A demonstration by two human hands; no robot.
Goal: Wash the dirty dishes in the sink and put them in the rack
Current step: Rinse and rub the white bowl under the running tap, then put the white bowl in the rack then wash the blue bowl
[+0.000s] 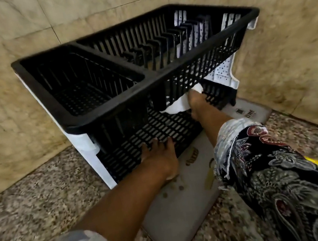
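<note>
Black plastic fills mid-frame: the two-tier dish rack (143, 77) sits on the speckled desk (41, 201), holding no dishes. My left hand (160, 157) presses flat, released, on the lower shelf; my right hand (197, 104) clenches a white cloth (178, 104). Washing seems not yet begun.

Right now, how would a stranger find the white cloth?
Find the black rack in the tiled corner. Look under its upper tier, at the right, where the right hand reaches in. The cloth is the only soft white thing there, against black slats.
</note>
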